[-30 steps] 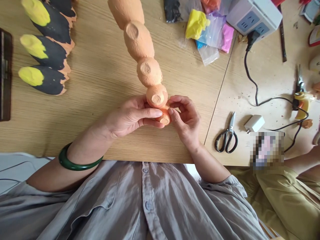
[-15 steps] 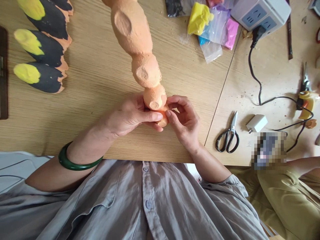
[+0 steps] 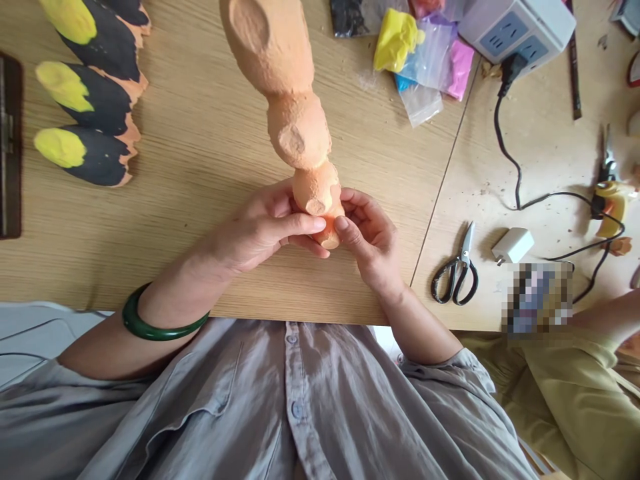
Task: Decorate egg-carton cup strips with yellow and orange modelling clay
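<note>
An orange, clay-like piece of stacked rounded lumps [image 3: 300,130] rises from my hands toward the top edge, where its upper end is cut off. Flat round dents mark its lumps. My left hand [image 3: 267,227] is closed around the small lower end, thumb across the front and fingers behind. On the other side, my right hand [image 3: 373,240] pinches the same end between thumb and curled fingers. A smoother, brighter orange patch shows between the two thumbs. The fingertips behind the piece are hidden.
Black-and-yellow painted orange pieces [image 3: 95,157] lie at left beside a dark tray-like object [image 3: 10,147]. Bagged coloured clay [image 3: 397,40], a power strip [image 3: 517,30], scissors [image 3: 457,267], a white adapter [image 3: 513,245] and a yellow glue gun [image 3: 610,207] are at right. Another person's arm [image 3: 610,317] shows there.
The orange lumpy piece has shifted slightly right and up in view, its top now further out of frame. Both hands keep their hold; the right thumb presses a little closer to the end.
</note>
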### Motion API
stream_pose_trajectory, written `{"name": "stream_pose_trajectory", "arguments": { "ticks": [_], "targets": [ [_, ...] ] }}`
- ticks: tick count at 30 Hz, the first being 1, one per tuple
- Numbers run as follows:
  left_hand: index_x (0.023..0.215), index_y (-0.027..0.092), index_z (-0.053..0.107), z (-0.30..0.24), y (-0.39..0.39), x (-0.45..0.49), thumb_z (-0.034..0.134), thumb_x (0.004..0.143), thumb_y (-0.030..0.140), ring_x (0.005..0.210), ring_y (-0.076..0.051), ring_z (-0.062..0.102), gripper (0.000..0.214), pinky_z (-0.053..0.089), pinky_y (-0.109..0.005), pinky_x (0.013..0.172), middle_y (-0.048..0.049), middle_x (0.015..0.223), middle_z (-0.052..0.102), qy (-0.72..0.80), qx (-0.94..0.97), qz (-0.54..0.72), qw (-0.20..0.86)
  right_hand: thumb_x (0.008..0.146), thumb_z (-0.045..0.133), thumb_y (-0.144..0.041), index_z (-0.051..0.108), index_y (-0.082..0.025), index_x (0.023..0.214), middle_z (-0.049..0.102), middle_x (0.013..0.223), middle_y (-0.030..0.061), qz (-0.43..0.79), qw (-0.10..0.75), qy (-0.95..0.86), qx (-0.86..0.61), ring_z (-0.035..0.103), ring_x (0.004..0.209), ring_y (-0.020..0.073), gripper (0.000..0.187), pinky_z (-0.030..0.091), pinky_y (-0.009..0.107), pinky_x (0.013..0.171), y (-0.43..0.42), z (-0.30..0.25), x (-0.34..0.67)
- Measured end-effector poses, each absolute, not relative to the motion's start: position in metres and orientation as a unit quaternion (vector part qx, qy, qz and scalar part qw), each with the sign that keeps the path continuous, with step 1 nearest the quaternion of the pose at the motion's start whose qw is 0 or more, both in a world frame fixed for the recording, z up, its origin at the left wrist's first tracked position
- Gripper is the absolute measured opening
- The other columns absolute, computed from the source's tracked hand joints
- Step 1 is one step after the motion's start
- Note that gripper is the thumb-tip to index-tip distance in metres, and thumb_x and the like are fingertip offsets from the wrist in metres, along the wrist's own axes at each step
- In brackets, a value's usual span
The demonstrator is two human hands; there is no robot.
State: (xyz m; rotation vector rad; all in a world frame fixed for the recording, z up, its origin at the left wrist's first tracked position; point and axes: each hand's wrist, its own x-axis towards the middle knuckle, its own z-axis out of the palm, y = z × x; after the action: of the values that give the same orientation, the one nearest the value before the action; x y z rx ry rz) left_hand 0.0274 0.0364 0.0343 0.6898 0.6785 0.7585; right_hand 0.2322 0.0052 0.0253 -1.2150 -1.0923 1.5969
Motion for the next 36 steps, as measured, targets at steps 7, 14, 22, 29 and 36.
{"name": "stream_pose_trajectory", "arguments": {
  "ticks": [7, 14, 22, 29, 36],
  "targets": [
    [0.104, 0.011, 0.079, 0.032, 0.035, 0.030, 0.091, 0.092, 0.014, 0.083, -0.014, 0.077, 0.017, 0.068, -0.019, 0.059, -0.0027, 0.094, 0.080, 0.314, 0.330, 0.363, 0.813, 0.098, 0.086, -0.069, 0.076, -0.034, 0.129, 0.085, 0.128, 0.0081, 0.646, 0.402, -0.435, -0.481, 0.081, 0.120, 0.0305, 0.048, 0.073, 0.045, 0.099, 0.004, 0.024, 0.234],
    [0.099, 0.010, 0.076, 0.032, 0.035, 0.031, 0.086, 0.088, 0.006, 0.075, -0.013, 0.076, 0.015, 0.064, -0.016, 0.051, -0.0023, 0.085, 0.080, 0.299, 0.351, 0.372, 0.805, 0.097, 0.092, -0.055, 0.074, -0.026, 0.130, 0.085, 0.116, 0.0057, 0.683, 0.420, -0.392, -0.451, 0.080, 0.107, 0.0212, 0.048, 0.072, 0.035, 0.093, 0.006, 0.026, 0.233],
    [0.110, 0.012, 0.073, 0.034, 0.034, 0.030, 0.087, 0.092, 0.014, 0.082, -0.016, 0.079, 0.023, 0.067, -0.020, 0.056, -0.0028, 0.092, 0.080, 0.320, 0.343, 0.346, 0.812, 0.096, 0.094, -0.050, 0.075, -0.031, 0.130, 0.085, 0.115, 0.0031, 0.709, 0.424, -0.362, -0.433, 0.082, 0.105, 0.0217, 0.043, 0.073, 0.034, 0.093, 0.009, 0.022, 0.234],
    [0.117, 0.016, 0.074, 0.032, 0.036, 0.027, 0.095, 0.090, 0.023, 0.085, -0.016, 0.076, 0.035, 0.066, -0.020, 0.055, -0.0014, 0.096, 0.079, 0.336, 0.322, 0.314, 0.828, 0.102, 0.084, -0.064, 0.071, -0.028, 0.141, 0.085, 0.123, 0.0063, 0.693, 0.393, -0.387, -0.464, 0.081, 0.113, 0.0235, 0.054, 0.071, 0.039, 0.100, 0.007, 0.026, 0.237],
    [0.103, 0.017, 0.078, 0.040, 0.037, 0.027, 0.103, 0.086, 0.043, 0.087, -0.019, 0.076, 0.040, 0.067, -0.022, 0.056, -0.0057, 0.096, 0.080, 0.340, 0.300, 0.257, 0.854, 0.110, 0.078, -0.055, 0.074, -0.031, 0.140, 0.071, 0.141, 0.0101, 0.520, 0.441, -0.551, -0.481, 0.075, 0.111, 0.0197, 0.040, 0.072, 0.036, 0.092, 0.000, 0.031, 0.245]
  ]
}}
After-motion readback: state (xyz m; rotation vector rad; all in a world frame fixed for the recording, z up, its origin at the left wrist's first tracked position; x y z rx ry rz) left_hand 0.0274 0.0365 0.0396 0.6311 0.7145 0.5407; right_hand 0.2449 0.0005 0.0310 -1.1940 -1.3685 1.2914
